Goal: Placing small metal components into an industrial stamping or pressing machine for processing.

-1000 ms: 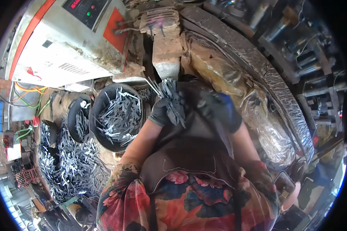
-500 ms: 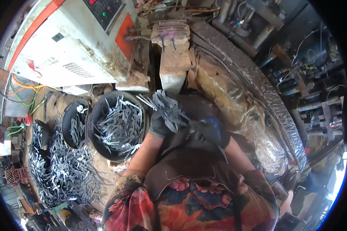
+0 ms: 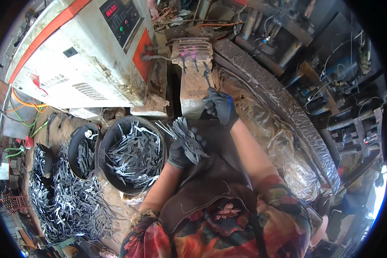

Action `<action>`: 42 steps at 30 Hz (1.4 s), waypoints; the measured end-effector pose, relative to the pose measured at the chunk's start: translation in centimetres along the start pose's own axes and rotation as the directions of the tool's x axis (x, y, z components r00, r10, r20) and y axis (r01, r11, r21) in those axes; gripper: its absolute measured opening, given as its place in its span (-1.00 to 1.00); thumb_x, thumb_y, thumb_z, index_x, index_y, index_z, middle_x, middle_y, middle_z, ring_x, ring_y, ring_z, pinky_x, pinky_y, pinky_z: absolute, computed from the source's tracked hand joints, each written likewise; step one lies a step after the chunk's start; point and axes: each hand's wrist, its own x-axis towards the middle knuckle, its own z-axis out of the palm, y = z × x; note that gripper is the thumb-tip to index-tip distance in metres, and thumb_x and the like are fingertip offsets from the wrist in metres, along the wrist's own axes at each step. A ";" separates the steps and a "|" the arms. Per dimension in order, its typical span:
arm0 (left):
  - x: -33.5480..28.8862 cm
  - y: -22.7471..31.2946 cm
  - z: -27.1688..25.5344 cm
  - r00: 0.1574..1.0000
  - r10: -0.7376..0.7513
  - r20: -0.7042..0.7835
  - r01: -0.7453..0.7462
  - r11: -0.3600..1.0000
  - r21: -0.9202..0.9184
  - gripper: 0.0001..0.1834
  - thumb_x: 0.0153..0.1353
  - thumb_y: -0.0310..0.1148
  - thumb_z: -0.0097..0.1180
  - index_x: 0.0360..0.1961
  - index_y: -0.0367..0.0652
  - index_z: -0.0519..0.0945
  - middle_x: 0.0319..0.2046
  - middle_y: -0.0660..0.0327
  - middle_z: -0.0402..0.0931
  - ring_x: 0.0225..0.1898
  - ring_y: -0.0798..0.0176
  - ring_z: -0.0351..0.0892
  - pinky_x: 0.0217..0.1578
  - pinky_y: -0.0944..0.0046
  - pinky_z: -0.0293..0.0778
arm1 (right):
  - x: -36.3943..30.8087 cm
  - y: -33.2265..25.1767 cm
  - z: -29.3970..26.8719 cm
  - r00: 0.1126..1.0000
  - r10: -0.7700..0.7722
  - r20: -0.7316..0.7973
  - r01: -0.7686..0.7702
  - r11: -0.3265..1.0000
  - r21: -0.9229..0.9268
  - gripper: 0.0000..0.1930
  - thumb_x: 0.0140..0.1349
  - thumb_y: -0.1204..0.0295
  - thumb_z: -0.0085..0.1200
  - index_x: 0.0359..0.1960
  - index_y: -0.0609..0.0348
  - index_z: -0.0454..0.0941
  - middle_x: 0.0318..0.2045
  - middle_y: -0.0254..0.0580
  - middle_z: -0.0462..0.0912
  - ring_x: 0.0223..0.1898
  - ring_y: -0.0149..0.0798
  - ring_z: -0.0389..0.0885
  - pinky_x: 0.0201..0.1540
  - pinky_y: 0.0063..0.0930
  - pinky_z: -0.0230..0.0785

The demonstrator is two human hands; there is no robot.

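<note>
My left hand (image 3: pixel 179 155), in a dark glove, is closed around a bundle of flat grey metal strips (image 3: pixel 188 139) above my apron. The strips fan out toward the far left. Farther out, my gloved right hand (image 3: pixel 221 108) pinches one dark metal strip (image 3: pixel 207 76) near its end. The strip's far end is at the front right of a clay-coated heating coil (image 3: pixel 193 46). Other dark strips (image 3: pixel 195 64) stick out of the coil's front, with pink glowing spots above them. Whether the held strip touches the coil, I cannot tell.
A round black tub (image 3: pixel 133 189) of strips stands left of my left hand, beside a smaller black container (image 3: pixel 73 157). Loose strips (image 3: pixel 73 202) are heaped farther left. A white and orange machine (image 3: pixel 94 56) stands behind. Plastic sheeting (image 3: pixel 284 159) lies right; hydraulic machinery (image 3: pixel 344 99) stands beyond.
My right hand has moved from beside the bundle, out and away to the coil, with a single strip in it. My left hand still holds the bundle, slightly nearer me.
</note>
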 end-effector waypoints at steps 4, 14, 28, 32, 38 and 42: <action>0.1 0.2 0.2 1.000 -0.012 -0.011 0.012 1.000 -0.025 -0.42 0.08 -0.22 0.36 0.14 -0.08 0.49 -0.07 0.10 0.61 0.04 0.04 0.61 0.20 -0.06 0.46 | 2.1 0.0 -0.1 0.999 -0.038 0.023 0.038 0.999 0.029 -0.56 0.46 0.06 -0.02 -0.31 0.20 0.67 -0.62 -0.33 0.60 -0.67 -0.50 0.46 -0.58 -0.63 0.26; 0.1 0.0 0.7 0.999 -0.025 0.029 0.027 0.998 -0.058 -0.39 0.07 -0.20 0.36 0.16 -0.06 0.48 -0.05 0.05 0.61 0.04 -0.08 0.59 0.17 -0.12 0.47 | 6.6 -1.7 0.9 0.999 -0.011 0.047 -0.005 0.945 0.327 -0.52 0.43 -0.01 0.02 -0.25 0.24 0.65 -0.65 -0.40 0.50 -0.67 -0.54 0.35 -0.61 -0.68 0.18; 0.2 -0.2 1.3 0.997 -0.043 0.069 0.036 0.995 0.090 -0.29 0.11 -0.20 0.33 0.31 0.05 0.38 0.05 0.14 0.53 0.04 0.00 0.57 0.12 -0.14 0.52 | 8.4 -0.8 5.8 0.996 -0.042 0.076 -0.033 0.630 0.776 -0.77 0.49 0.26 -0.01 -0.19 0.14 0.59 -0.50 -0.39 0.64 -0.57 -0.59 0.48 -0.60 -0.80 0.30; -0.6 -0.1 -2.0 0.998 0.062 -0.003 -0.058 0.952 0.300 -0.44 0.26 -0.04 0.15 0.21 -0.02 0.39 0.03 0.10 0.45 -0.02 -0.09 0.48 0.09 -0.14 0.47 | -1.0 4.4 -1.5 0.695 -0.300 0.654 -0.540 0.383 0.750 -0.76 0.47 0.33 -0.03 -0.03 0.22 0.56 -0.53 -0.49 0.54 -0.58 -0.60 0.45 -0.59 -0.78 0.29; -0.5 1.4 -6.3 0.981 -0.193 -0.002 0.187 0.952 0.244 -0.24 0.33 0.21 -0.22 0.40 -0.06 0.28 0.36 -0.08 0.27 0.26 -0.24 0.34 0.27 -0.25 0.27 | -15.1 4.7 -18.7 0.856 -0.415 -0.307 0.513 0.750 0.418 -0.76 0.40 0.39 -0.11 -0.12 0.22 0.60 -0.48 -0.31 0.63 -0.56 -0.47 0.53 -0.55 -0.63 0.35; 1.0 1.0 -5.4 0.983 -0.178 0.039 0.171 0.976 0.134 -0.29 0.19 -0.18 0.34 0.34 0.05 0.34 0.06 0.25 0.44 -0.05 0.23 0.47 0.02 0.02 0.50 | -22.6 1.4 -34.7 0.457 -0.484 -0.746 0.641 0.761 -0.102 -0.70 0.48 0.29 -0.13 -0.19 0.22 0.60 -0.51 -0.33 0.60 -0.65 -0.50 0.42 -0.58 -0.70 0.27</action>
